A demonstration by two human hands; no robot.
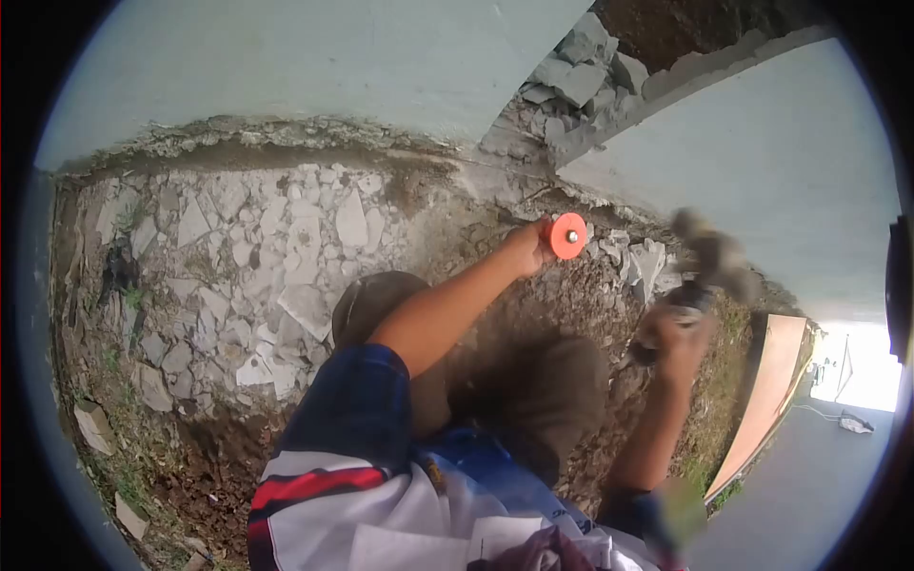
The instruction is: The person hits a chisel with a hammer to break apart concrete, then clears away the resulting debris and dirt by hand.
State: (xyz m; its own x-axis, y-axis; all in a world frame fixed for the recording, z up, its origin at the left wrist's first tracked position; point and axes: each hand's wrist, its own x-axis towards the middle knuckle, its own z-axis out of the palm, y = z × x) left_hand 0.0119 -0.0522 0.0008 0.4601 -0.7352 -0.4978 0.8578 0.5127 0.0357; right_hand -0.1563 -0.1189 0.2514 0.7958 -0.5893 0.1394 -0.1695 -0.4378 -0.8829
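At the base of the wall, my left hand (pixel 529 249) is closed round a tool with a round orange guard (pixel 567 236); a metal end shows at the guard's centre. The tool's lower part is hidden beneath the guard. To the right, my right hand (pixel 678 335) grips the handle of a hammer (pixel 716 255), its heavy head raised and blurred by motion. Hammer and orange guard are apart. Broken stone and soil lie below both hands.
Pale rubble (pixel 303 238) covers the ground at the left. A gap in the wall (pixel 743 162) holds broken chunks (pixel 579 81). An orange-brown board (pixel 762 400) leans at the right. My knees (pixel 562 385) are bent beneath my arms.
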